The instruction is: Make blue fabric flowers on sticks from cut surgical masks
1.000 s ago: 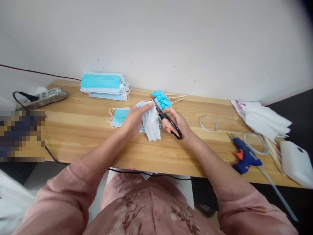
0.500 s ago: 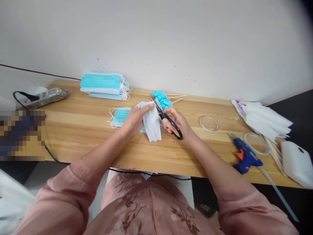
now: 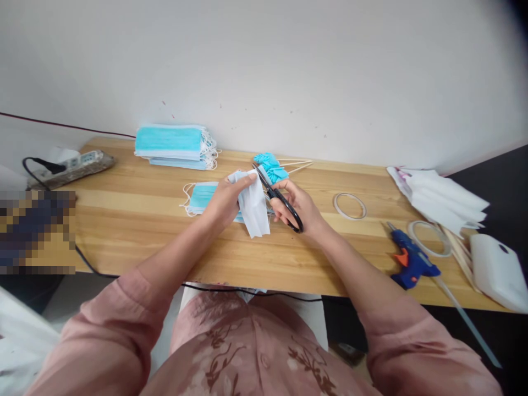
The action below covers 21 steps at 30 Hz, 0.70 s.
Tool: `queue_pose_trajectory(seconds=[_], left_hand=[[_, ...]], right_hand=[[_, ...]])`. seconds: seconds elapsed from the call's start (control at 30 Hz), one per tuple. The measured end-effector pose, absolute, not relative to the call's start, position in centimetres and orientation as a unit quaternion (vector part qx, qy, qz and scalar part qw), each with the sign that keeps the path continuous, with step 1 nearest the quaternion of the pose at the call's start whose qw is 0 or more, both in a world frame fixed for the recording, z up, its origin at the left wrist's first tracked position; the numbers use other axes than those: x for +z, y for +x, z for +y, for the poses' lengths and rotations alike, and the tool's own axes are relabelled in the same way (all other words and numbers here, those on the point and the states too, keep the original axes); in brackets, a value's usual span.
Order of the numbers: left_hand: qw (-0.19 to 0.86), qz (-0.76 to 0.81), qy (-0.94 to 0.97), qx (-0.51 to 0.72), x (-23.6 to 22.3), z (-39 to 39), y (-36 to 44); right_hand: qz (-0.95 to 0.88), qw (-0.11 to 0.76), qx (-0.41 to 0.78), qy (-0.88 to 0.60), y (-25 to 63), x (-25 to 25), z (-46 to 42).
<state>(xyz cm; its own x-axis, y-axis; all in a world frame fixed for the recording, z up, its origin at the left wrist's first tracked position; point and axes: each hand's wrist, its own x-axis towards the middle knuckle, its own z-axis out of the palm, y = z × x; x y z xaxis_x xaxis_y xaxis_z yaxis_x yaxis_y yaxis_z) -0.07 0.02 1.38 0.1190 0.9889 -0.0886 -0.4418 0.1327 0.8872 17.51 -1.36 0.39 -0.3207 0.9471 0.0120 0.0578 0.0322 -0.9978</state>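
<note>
My left hand (image 3: 227, 199) is closed on a pale face mask (image 3: 254, 212), its thumb pressed near the top edge and the white pleated fabric hanging down. In my right hand (image 3: 303, 208) are black-handled scissors (image 3: 292, 213), the blades up against the mask's upper right edge by my left thumb. Whether the blades are fully closed is hard to make out. Beneath my hands a blue mask (image 3: 203, 197) lies on the table, partly covered. Just behind the scissors are blue gathered flowers (image 3: 271, 167) on thin wooden sticks (image 3: 299, 164).
Blue masks are stacked (image 3: 169, 140) at the back left, near a power strip (image 3: 74, 168). On the right lie a roll of tape (image 3: 350, 196), a blue glue gun (image 3: 412, 258), white sheets (image 3: 445, 198) and a white container (image 3: 497, 269). A black cable crosses the table's front edge.
Hardly anything differs. The view has shifted slightly, and both hands keep their hold on the mask and scissors at almost the same place.
</note>
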Motion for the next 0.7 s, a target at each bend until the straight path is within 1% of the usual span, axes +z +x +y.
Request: queue_pose_trajectory(seconds=[0.13,0.27,0.37,0.47,0.6,0.7], left_hand=[[0.641,0.385,0.358,0.559,1.1,0.4,-0.2],[0.651,0.371,0.348,0.563,1.1,0.9,-0.5],[0.68,0.338,0.382,0.527,1.0,1.1,-0.9],[0.697,0.331,0.434,0.465,0.7,1.0,-0.9],[0.679,0.349,0.503,0.405,0.5,0.7,-0.2],[0.661,0.344,0.545,0.385,0.9,0.7,0.5]], right_hand=[[-0.594,0.407,0.554,-0.418,17.7,0.6,-1.5],[-0.577,0.421,0.598,-0.364,18.3,1.0,-1.7],[-0.567,0.423,0.621,-0.338,18.8,1.3,-1.6],[-0.573,0.411,0.63,-0.325,19.0,1.5,-1.4],[-0.575,0.408,0.642,-0.301,19.2,1.5,-1.1],[-0.567,0.401,0.652,-0.303,19.4,1.3,-0.8]])
